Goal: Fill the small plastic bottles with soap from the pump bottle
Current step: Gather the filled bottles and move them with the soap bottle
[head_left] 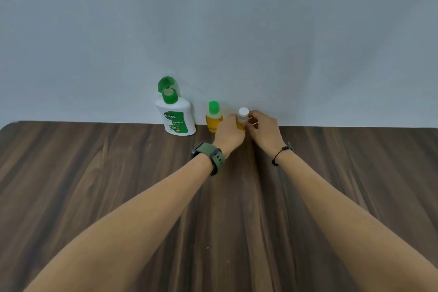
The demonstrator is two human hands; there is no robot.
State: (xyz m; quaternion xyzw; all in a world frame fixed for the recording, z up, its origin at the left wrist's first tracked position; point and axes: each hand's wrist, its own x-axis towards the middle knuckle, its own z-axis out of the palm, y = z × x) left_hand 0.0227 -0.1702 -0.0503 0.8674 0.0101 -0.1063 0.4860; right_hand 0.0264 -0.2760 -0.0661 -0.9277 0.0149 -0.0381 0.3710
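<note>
Both my hands are on the white-capped small bottle, which stands on the tabletop to the right of the pump bottle, near the wall. My left hand wraps its fingers around the yellow-filled body from the left; my right hand curls in from the right, fingers pinching it just below the cap. Between this bottle and the pump bottle stands the green-capped small bottle, also yellow inside and closed. The pump bottle's green lid is flipped open. With both small bottles showing soap and wearing caps, I judge the filling essentially done; closing the pump bottle seems what is left.
</note>
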